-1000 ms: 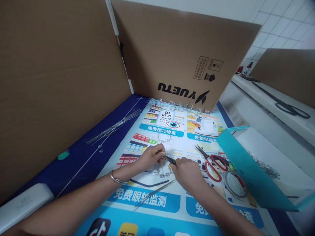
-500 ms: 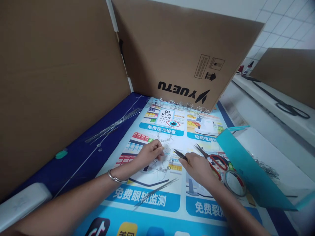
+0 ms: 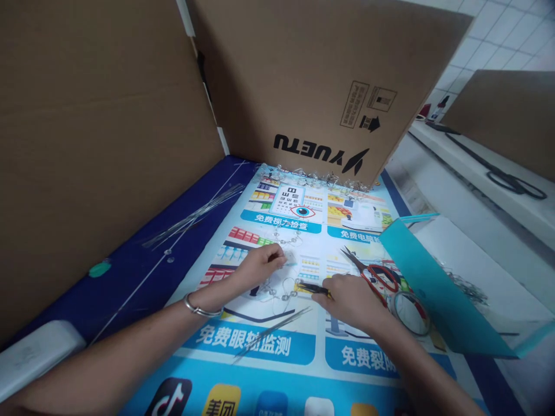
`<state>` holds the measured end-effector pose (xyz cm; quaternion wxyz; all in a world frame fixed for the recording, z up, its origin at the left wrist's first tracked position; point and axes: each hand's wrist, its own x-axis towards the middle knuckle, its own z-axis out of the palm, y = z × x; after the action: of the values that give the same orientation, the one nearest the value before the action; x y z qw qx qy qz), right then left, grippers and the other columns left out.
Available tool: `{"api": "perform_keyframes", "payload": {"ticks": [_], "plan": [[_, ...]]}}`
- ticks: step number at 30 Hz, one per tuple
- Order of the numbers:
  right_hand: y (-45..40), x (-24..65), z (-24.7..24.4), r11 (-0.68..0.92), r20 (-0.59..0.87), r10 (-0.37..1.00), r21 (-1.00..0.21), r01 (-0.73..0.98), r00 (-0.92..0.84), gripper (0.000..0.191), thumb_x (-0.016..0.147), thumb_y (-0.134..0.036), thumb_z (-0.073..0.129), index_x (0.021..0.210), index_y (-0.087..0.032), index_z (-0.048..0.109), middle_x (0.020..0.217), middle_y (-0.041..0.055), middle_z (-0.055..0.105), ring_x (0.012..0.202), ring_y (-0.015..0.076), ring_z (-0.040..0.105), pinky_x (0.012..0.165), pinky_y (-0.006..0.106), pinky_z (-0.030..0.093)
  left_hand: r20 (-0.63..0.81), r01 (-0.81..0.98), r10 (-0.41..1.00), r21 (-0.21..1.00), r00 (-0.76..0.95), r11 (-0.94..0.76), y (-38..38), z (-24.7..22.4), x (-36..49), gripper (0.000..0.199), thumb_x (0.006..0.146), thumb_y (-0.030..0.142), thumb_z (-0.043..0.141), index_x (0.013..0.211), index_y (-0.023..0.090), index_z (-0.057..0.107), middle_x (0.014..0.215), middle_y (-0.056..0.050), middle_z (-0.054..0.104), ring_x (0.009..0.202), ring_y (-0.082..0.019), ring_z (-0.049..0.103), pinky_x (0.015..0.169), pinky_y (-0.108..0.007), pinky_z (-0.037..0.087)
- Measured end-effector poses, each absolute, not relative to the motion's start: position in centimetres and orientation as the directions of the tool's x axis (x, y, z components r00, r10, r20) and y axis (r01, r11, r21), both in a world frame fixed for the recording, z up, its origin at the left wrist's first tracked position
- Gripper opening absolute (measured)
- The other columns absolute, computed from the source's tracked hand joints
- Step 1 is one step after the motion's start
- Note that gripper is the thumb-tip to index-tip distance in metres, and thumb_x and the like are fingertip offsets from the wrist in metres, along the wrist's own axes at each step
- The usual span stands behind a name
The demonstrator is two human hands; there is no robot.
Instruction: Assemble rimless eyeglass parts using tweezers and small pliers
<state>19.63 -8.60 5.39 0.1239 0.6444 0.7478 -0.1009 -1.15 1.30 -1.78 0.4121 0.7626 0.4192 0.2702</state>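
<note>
The right hand (image 3: 351, 303) has moved down, pinching black tweezers (image 3: 310, 288) with their tips near a clear beaded wire strand (image 3: 281, 293) below the printed eye chart (image 3: 287, 199), while the left hand (image 3: 260, 267) curls narrowly, its hold hidden

White tiled wall (image 3: 489, 40) behind tall cardboard panels (image 3: 108, 144) (one printed YUETU), a white ledge (image 3: 472, 173) along the right.

A makeshift workbench corner is shown: cardboard panels (image 3: 108, 144) are propped beyond and left of the left hand (image 3: 260, 267) and right hand (image 3: 351, 300), a printed banner (image 3: 277, 370) is spread beneath both, and white wall tiles (image 3: 489, 46) are seen far beyond.
</note>
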Motion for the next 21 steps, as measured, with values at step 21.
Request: {"api": "perform_keyframes", "payload": {"ticks": [21], "plan": [[-7.8, 20.5, 5.6, 0.150, -0.371, 0.914, -0.062, 0.987, -0.162, 0.057, 0.084, -0.059, 0.021, 0.079, -0.019, 0.061, 0.079, 0.0064, 0.063, 0.073, 0.0179, 0.057, 0.059, 0.024, 0.032, 0.032, 0.486, 0.842, 0.804, 0.539, -0.342, 1.4, -1.3, -1.2, 0.014, 0.078, 0.030, 0.047, 0.072, 0.018, 0.053, 0.065, 0.003, 0.055, 0.062, -0.011, 0.048, 0.056, -0.020, 0.032]]}}
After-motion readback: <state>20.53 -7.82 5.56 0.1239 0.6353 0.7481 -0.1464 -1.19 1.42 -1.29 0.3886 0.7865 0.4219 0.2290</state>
